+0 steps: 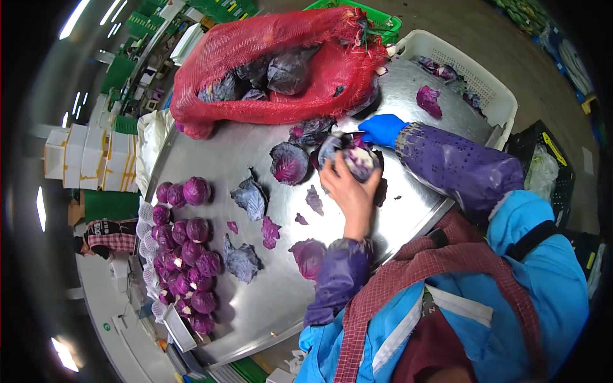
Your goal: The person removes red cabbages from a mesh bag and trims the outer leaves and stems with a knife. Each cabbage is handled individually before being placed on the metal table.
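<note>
My bare left hand (348, 196) is wrapped round a red cabbage (361, 163), whose pale cut stem end faces up. Close above it, my blue-gloved right hand (383, 131) grips a knife (354, 133), its thin blade pointing left at the cabbage's upper edge. Part of the blade is hard to make out. Left of my hands lies a purple outer leaf (289, 163), cupped on the metal table (268, 293). Darker loose leaves (249, 196) and small purple scraps (271, 232) are scattered nearby.
A red mesh sack (223, 64) of untrimmed cabbages lies open at the back. Trimmed cabbages (198, 230) are grouped at the table's left side, beside white foam netting (148, 246). A white basket (504, 89) with leaves stands at the right. Another person (112, 236) is at far left.
</note>
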A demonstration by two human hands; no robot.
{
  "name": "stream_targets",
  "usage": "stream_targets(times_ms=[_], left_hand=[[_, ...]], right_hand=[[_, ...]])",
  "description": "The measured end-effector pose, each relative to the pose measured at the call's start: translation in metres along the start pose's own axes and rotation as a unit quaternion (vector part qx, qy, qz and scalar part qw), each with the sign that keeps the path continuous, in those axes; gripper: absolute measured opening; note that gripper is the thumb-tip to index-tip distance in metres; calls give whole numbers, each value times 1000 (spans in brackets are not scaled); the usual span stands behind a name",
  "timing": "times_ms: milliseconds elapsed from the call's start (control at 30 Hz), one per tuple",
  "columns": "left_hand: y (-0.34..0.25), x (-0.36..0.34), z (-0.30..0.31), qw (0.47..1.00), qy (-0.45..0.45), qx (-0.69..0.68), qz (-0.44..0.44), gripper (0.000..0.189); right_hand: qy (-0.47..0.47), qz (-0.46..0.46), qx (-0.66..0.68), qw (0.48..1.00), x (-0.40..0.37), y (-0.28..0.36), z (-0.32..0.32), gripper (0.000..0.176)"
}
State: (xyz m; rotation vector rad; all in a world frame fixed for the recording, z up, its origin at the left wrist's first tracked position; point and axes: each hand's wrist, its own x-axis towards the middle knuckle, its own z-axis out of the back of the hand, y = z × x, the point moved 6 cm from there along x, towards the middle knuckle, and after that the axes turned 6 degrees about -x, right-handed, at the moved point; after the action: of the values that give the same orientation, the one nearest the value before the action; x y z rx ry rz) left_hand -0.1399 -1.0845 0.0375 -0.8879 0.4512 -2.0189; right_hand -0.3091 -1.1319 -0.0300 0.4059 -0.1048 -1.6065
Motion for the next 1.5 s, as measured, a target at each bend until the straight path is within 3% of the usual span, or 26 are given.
stream_targets(times_ms=[67,133,167,200,233,333,400,467,533,600,633,667,700,733,767,800,833,867,967,1033,1167,1333,1400,1500], left_hand=[[1,-20,-5,999,2,15,-32,87],[21,-22,8,996,15,-81,-27,88],[39,-18,14,989,52,-138,18,89],[53,-18,23,992,73,-95,32,91],[66,-21,30,984,75,-138,79,91],[91,-33,34,949,93,-229,197,94],[84,-30,36,918,18,-279,280,92],[87,-28,33,908,-5,-287,305,90],[79,-26,38,945,2,-192,266,78],[81,-24,38,948,9,-184,259,83],[78,-23,37,958,31,-181,220,85],[74,-22,35,966,55,-176,182,88],[69,-19,34,969,80,-171,161,94],[65,-19,35,968,84,-172,162,94],[58,-17,35,970,88,-174,148,97],[55,-14,34,971,89,-176,133,99],[57,-15,31,971,93,-168,145,102],[56,-14,30,971,93,-168,145,102],[50,-14,28,963,95,-192,162,100],[48,-15,25,971,94,-169,138,100],[52,-14,20,979,88,-139,116,97],[57,-6,18,982,78,-121,124,94],[60,-6,17,979,83,-126,138,93],[56,-8,17,982,86,-118,119,93]], right_hand=[[-40,-5,61,997,-6,-13,-22,32],[-30,-9,249,968,-16,-18,-28,28],[-24,-6,252,967,-22,-12,-27,28],[4,-24,335,942,-28,-7,-23,28],[33,-41,413,909,-34,-1,-19,29],[-9,23,336,941,-58,40,11,25],[-6,61,330,942,-81,62,27,24],[14,77,248,966,-83,59,25,22],[-43,49,350,934,-69,9,-2,24],[-120,92,597,788,-43,-50,-18,28],[-101,0,348,932,-42,-61,-5,33],[-72,-93,69,991,-52,-72,20,38],[-63,-72,74,993,-60,-49,37,48],[-122,-56,67,989,-65,-26,49,52],[-74,-3,220,973,-66,-3,50,47],[-153,92,166,970,-63,23,51,44],[-149,176,184,956,-69,43,48,43],[-47,165,187,967,-72,58,47,43],[-47,220,247,943,-66,82,36,44],[-93,267,-28,959,-58,92,35,43],[-22,260,-83,962,-33,100,46,37],[-2,265,-83,961,5,104,38,34],[37,246,-58,967,15,101,30,34],[42,258,95,961,17,88,25,33]])
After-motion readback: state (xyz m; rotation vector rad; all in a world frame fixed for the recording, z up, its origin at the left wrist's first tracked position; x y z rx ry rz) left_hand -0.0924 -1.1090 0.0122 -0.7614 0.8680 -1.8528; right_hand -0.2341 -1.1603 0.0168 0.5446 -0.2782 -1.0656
